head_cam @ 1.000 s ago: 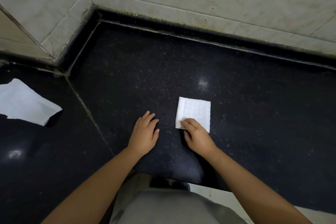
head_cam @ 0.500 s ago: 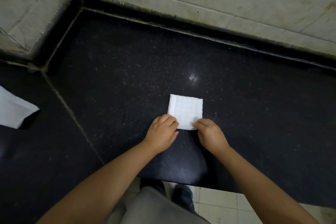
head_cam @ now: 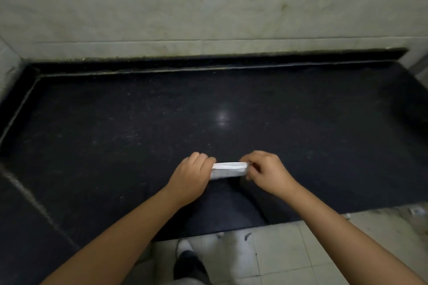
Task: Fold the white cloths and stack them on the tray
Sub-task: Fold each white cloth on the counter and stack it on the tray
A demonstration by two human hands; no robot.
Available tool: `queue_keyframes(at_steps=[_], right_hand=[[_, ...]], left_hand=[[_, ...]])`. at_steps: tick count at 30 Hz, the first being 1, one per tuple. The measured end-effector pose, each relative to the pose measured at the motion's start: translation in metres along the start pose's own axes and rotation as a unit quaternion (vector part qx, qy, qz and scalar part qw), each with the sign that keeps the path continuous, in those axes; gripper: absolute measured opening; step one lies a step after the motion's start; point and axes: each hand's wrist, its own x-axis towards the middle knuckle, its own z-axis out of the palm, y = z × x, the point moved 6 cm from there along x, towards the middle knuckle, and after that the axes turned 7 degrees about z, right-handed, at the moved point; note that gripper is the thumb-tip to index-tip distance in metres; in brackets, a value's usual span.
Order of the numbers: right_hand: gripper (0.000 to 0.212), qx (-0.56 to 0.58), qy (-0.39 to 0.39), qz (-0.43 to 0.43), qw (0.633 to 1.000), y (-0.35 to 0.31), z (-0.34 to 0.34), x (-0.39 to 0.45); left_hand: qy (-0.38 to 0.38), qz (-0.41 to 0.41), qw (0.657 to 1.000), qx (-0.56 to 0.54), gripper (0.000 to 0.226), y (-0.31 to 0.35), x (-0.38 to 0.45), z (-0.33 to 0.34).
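- Shoe [head_cam: 185,244] and pale floor tiles [head_cam: 284,252] nearest, below counter edge.
- Left hand [head_cam: 192,178] and right hand [head_cam: 266,173] each pinch one end of folded white cloth [head_cam: 228,170], lifted edge-on just above black counter [head_cam: 115,122].
- Advice: keep layers squeezed flat, edges aligned while carrying.
- Tray not in view; wall [head_cam: 208,7] behind, nothing blocking.

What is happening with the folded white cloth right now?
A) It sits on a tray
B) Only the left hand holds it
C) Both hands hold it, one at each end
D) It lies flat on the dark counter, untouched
C: the left hand grips one end of the folded white cloth and the right hand pinches the other, above the dark counter; no tray is in view.
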Motion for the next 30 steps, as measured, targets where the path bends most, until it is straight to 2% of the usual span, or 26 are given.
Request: queue_keyframes(at_steps=[4,10,15,18,24,25,28,30], right_hand=[[0.023,-0.005,0.047,0.024,0.999,0.067,-0.081,-0.061],[0.015,-0.128,0.133,0.091,0.979,0.172,-0.192,-0.16],[0.02,-0.203,0.137,0.108,0.964,0.231,-0.298,-0.215],[0.022,-0.202,0.125,0.118,0.964,0.265,-0.361,-0.229],[0.023,-0.203,0.148,0.159,0.955,0.357,-0.482,-0.224],[0.022,-0.21,0.151,0.163,0.952,0.372,-0.502,-0.219],[0.022,-0.231,0.159,0.164,0.946,0.411,-0.571,-0.194],[0.021,-0.236,0.167,0.165,0.943,0.436,-0.618,-0.176]], left_hand=[[-0.012,0.094,0.995,-0.005,0.019,0.093,0.076,-0.007],[-0.011,0.237,0.971,-0.037,0.015,0.246,0.185,-0.003],[-0.023,0.32,0.946,-0.056,0.011,0.344,0.271,0.001],[-0.035,0.318,0.942,-0.103,0.018,0.385,0.331,0.007],[-0.073,0.308,0.937,-0.148,0.065,0.449,0.473,0.033],[-0.07,0.311,0.936,-0.149,0.063,0.459,0.499,0.036],[-0.068,0.287,0.939,-0.178,0.03,0.479,0.581,0.047],[-0.065,0.28,0.937,-0.197,0.024,0.492,0.635,0.051]])
